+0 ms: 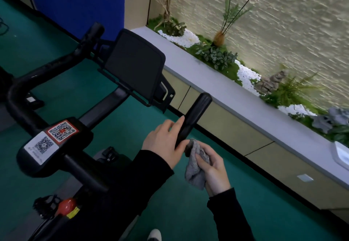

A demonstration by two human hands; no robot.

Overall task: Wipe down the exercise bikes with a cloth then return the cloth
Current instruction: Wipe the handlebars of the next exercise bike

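A black exercise bike [56, 146] fills the left and centre, with a dark screen [134, 61] and two QR stickers on its stem. Its right handlebar grip [194, 116] points up and to the right. My left hand [166, 140] rests on that grip's lower part, thumb under it and fingers stretched along its left side. My right hand [213, 172] grips a bunched grey cloth [196, 165] right below the grip's lower end, and the cloth touches the bar there.
A red knob [67, 205] sits low on the frame. A long planter ledge [245, 99] with plants and white pebbles runs along the right wall. Green floor [188, 212] lies below. A white shoe tip [154, 235] shows at the bottom.
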